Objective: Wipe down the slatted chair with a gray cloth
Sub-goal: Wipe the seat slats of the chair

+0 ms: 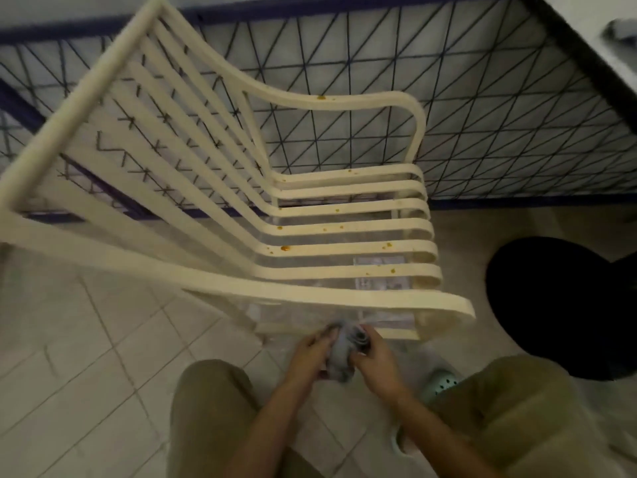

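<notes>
Left hand [312, 353] and right hand [374, 357] both grip a bunched gray cloth [341, 353] between them, fingers curled round it, held low just in front of the near armrest. Cream slatted chair [344, 229] stands on the tiled floor [86, 339] beside a dark wire fence [482, 115]; orange spots dot seat slats and far armrest.

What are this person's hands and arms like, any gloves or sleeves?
No gloves: the left hand and right hand are bare, and both forearms show no sleeves, watch or bands. A khaki garment covers the thighs; one foot wears a pale green perforated clog.
</notes>
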Demonstrator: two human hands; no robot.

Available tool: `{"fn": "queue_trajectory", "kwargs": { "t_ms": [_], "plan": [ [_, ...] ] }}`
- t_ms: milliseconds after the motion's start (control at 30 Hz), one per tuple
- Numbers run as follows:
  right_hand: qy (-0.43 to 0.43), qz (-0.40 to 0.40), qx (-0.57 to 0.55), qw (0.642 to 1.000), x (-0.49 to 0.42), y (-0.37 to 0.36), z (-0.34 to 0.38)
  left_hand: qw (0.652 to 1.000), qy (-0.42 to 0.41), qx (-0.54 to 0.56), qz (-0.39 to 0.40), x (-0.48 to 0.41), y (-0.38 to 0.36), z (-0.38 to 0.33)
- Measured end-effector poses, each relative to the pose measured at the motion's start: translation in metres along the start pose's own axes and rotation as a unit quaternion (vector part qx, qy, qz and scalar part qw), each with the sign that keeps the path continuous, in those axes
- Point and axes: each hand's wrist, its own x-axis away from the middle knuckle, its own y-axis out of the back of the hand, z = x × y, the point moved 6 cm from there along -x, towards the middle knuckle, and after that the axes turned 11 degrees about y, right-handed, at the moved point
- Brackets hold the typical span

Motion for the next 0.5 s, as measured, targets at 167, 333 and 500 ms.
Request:
{"fn": "queue_trajectory", "kwargs": {
  "t_ms": [167, 333, 500],
  "plan": [
    [0.071, -0.043, 0.006, 0.997, 0.027, 0.016, 0.018, 0.991, -0.105, 0.031, 0.076, 0.037, -0.007, 0.020],
    [0.094, 0.021, 0.048, 0.994, 0.032, 0.016, 0.037, 0.981, -0.187, 0.050, 0.025, 0.067, 0.004, 0.012],
    [0.173, 0.119, 0.029, 0.977, 0.068, 0.024, 0.086, 0.970, -0.243, 0.015, 0.012, 0.106, 0.011, 0.010]
  ]
}}
